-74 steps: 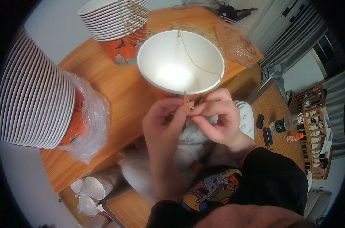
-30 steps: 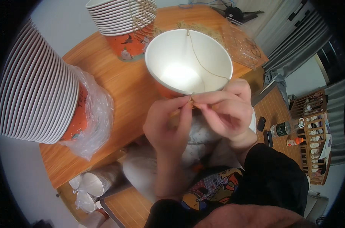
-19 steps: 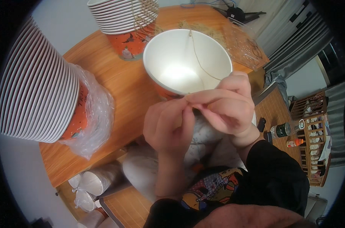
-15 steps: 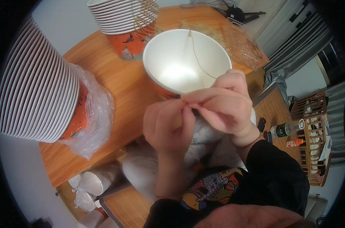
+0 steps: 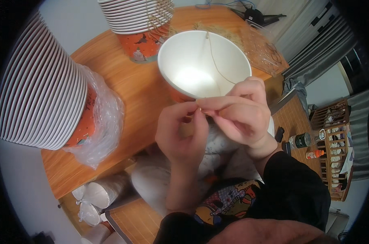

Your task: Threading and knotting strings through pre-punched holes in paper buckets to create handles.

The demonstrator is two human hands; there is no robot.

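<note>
The left hand (image 5: pixel 180 134) and the right hand (image 5: pixel 239 112) meet at the near rim of a large white paper bucket with an orange printed outside (image 5: pixel 204 65), fingertips pinched together on the end of a thin tan string (image 5: pixel 217 67). Both hands are closed on that string at the rim; whether they also grip the rim itself cannot be told. The string runs from the fingers up across the bucket's white interior to a point on the far rim. The bucket sits tilted toward the camera at the near edge of a round wooden tabletop (image 5: pixel 123 85), just above the person's lap. The right arm wears a black sleeve (image 5: pixel 298 191).

To the left, on the tabletop, a tall stack of white-rimmed orange paper buckets (image 5: pixel 42 93) lies partly in a clear plastic bag (image 5: pixel 105 122). Beyond the held bucket, a second stack of the same buckets (image 5: pixel 137 22) stands with strings draped over its rims. Loose tan strings (image 5: pixel 223 30) lie heaped behind the bucket, beside a clear plastic bag (image 5: pixel 265 51). Below the tabletop's edge, at lower left, a few white paper cups (image 5: pixel 95 197) lie on the floor.
</note>
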